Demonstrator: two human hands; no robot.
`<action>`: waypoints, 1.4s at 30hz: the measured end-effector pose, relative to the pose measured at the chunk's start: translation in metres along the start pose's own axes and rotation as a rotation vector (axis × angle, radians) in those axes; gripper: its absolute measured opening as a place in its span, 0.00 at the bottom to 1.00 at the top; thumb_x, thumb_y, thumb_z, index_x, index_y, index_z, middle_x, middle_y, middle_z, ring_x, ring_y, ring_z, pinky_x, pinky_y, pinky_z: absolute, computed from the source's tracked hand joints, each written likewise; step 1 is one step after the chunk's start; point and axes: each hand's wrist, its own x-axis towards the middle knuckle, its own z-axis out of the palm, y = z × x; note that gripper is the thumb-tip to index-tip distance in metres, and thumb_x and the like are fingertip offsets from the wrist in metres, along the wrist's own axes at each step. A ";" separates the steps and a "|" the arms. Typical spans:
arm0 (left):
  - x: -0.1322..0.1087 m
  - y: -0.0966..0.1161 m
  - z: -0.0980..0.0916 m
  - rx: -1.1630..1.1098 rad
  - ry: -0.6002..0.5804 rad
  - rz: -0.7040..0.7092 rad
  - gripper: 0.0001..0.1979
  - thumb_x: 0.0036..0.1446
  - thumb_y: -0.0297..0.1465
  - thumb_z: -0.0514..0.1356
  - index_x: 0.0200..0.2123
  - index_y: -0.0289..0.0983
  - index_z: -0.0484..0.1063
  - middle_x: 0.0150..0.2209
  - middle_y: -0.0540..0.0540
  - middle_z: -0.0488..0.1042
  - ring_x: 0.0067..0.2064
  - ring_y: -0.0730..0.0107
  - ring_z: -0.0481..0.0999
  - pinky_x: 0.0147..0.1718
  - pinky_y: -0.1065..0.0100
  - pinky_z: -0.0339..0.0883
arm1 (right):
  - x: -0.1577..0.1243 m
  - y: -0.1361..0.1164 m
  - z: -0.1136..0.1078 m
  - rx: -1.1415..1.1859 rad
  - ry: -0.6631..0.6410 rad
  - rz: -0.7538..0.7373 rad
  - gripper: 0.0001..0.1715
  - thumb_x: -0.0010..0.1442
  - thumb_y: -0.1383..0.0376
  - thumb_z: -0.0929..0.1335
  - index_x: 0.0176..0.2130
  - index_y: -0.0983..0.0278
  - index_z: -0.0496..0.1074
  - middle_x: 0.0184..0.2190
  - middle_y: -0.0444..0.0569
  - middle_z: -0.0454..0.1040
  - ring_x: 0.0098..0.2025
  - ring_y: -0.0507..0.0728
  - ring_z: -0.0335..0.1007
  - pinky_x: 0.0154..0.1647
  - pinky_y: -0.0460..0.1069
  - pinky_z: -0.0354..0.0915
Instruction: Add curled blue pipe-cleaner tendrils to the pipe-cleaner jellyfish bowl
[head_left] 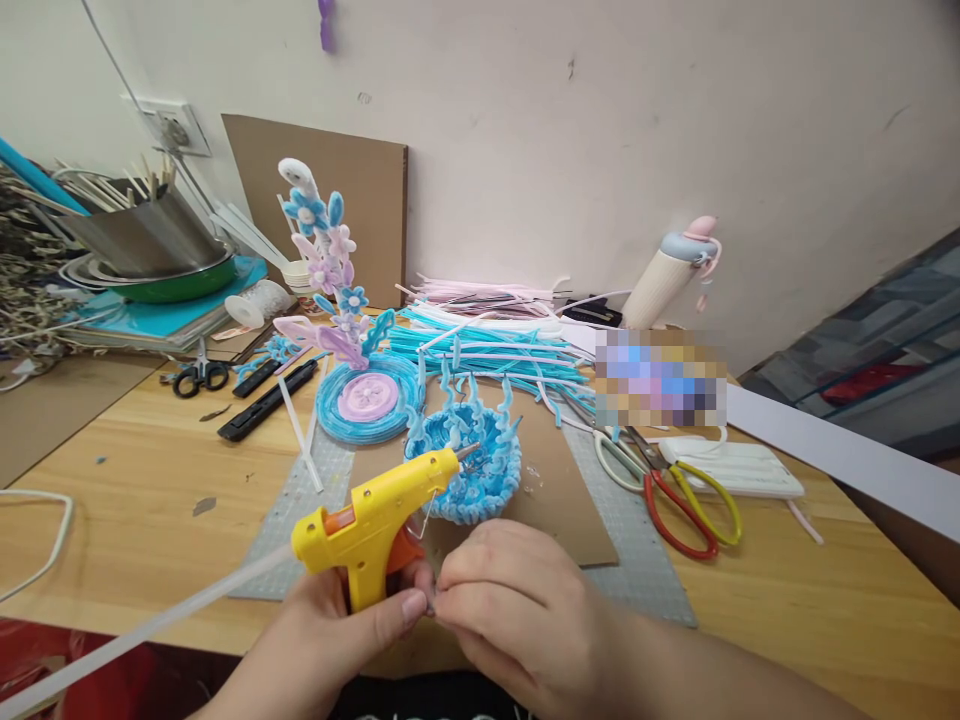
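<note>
My left hand (330,625) is closed around the handle of a yellow hot glue gun (379,500), its nozzle pointing up and to the right. A long translucent glue stick (157,625) trails from the gun's back. Beside it, my right hand (525,600) is pinched shut, fingertips meeting the left thumb and fingers; whatever they grip is mostly hidden. Just beyond the nozzle sits a fluffy blue pipe-cleaner basket (499,485) with curly strands rising from it. Behind to the left, a blue coiled disc (330,405) with a pink centre stands near an upright pipe-cleaner flower stalk (349,270).
A cardboard sheet (577,520) lies on a grey cutting mat (660,590). Pipe cleaners (487,350) pile up behind. Red-and-yellow-handled scissors (679,515) lie right, black scissors (201,375) and a black utility knife (266,400) left. A bottle (664,280) stands by the wall.
</note>
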 end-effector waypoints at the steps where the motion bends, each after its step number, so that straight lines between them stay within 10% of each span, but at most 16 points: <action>1: -0.001 0.002 0.001 -0.002 0.014 0.014 0.16 0.40 0.44 0.72 0.28 0.40 0.77 0.29 0.50 0.76 0.35 0.64 0.73 0.38 0.67 0.66 | 0.000 0.000 0.000 0.001 0.008 -0.004 0.09 0.64 0.74 0.62 0.42 0.69 0.71 0.35 0.54 0.77 0.36 0.55 0.70 0.38 0.49 0.68; 36: -0.002 0.005 0.004 0.039 -0.037 0.041 0.17 0.41 0.46 0.70 0.28 0.40 0.75 0.29 0.50 0.75 0.34 0.64 0.72 0.36 0.67 0.66 | -0.001 0.002 0.007 0.086 0.073 0.028 0.10 0.65 0.73 0.62 0.45 0.66 0.69 0.36 0.52 0.77 0.37 0.54 0.71 0.38 0.50 0.68; 42: -0.007 -0.006 -0.011 0.001 -0.012 0.016 0.18 0.43 0.47 0.69 0.35 0.43 0.78 0.34 0.47 0.79 0.41 0.61 0.76 0.43 0.65 0.69 | 0.001 0.004 -0.010 0.303 0.146 0.272 0.07 0.65 0.71 0.65 0.39 0.63 0.74 0.33 0.49 0.76 0.37 0.53 0.73 0.38 0.47 0.71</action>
